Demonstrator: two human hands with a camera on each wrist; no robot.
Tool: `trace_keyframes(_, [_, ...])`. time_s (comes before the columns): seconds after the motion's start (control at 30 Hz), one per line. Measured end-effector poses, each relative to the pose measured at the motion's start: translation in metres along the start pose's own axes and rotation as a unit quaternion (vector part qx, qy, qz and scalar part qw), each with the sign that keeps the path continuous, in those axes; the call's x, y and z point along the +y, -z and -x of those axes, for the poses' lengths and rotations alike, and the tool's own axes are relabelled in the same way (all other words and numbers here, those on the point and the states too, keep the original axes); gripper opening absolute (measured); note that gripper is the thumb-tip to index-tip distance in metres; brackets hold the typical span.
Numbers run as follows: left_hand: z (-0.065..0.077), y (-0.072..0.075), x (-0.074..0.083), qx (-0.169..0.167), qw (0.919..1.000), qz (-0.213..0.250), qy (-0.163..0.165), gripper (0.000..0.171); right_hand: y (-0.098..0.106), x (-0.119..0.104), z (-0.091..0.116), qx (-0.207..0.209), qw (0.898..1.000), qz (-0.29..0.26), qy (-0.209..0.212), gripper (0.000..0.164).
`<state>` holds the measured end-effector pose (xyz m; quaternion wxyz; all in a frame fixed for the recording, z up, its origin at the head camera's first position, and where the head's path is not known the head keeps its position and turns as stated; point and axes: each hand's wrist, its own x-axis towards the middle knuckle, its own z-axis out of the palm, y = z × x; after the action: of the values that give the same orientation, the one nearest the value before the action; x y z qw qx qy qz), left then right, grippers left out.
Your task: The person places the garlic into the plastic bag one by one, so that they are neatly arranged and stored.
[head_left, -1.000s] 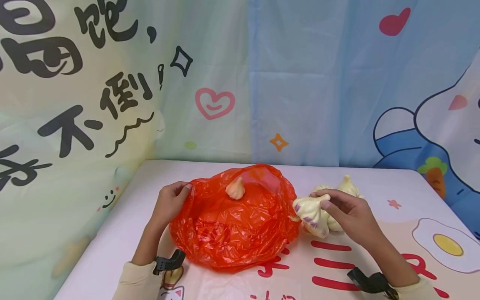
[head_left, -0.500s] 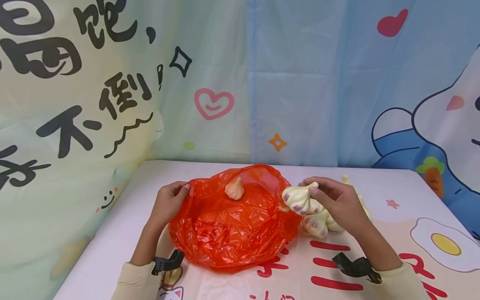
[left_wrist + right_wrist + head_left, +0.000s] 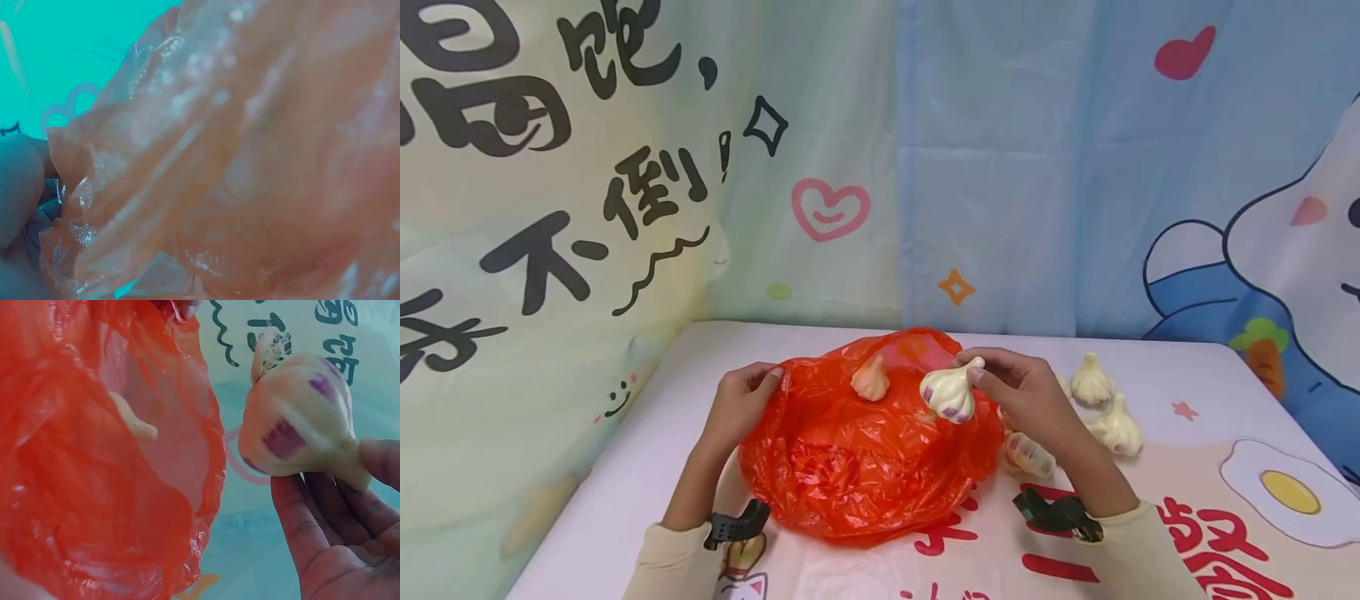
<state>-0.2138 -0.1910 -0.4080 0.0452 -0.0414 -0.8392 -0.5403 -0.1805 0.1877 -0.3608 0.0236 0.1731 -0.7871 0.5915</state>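
Observation:
A red plastic bag (image 3: 850, 467) lies spread with its mouth open on the table. My left hand (image 3: 747, 407) pinches the bag's left rim, and the left wrist view is mostly filled by that crinkled plastic (image 3: 206, 162). One garlic bulb (image 3: 870, 379) sits inside the bag toward the back; only its stem (image 3: 137, 422) shows in the right wrist view. In my right hand (image 3: 1018, 392) a purple-streaked garlic bulb (image 3: 951, 390) is held by its neck, above the right part of the bag's mouth. Its dry roots (image 3: 275, 353) point away from the fingers.
To the right of the bag lie several more garlic bulbs, among them one at the back (image 3: 1092, 381), one farther right (image 3: 1117, 427) and a purple-marked one (image 3: 1030, 454) partly behind my right forearm. A printed cloth curtain (image 3: 992, 167) hangs behind the table (image 3: 1195, 367).
My right hand has carried the garlic bulb leftward from beside the pile to above the bag. The left hand keeps its place on the rim.

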Motion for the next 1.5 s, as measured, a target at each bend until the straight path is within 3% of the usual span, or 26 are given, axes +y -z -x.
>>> trace_keyframes(0.63, [0.001,-0.002,0.004,-0.003,0.9994,0.035,0.002,0.031,-0.032,0.004,-0.037,-0.036,0.994,-0.094,0.042,0.026])
trace_keyframes(1.13, [0.0,0.0,0.001,-0.005,0.9992,0.039,0.01,0.031,-0.049,0.029,-0.054,-0.04,0.999,0.018,0.017,0.028])
trace_keyframes(1.5, [0.0,-0.002,0.003,-0.004,0.9991,0.043,0.003,0.028,-0.058,0.033,-0.068,0.038,0.988,0.135,-0.06,0.028])
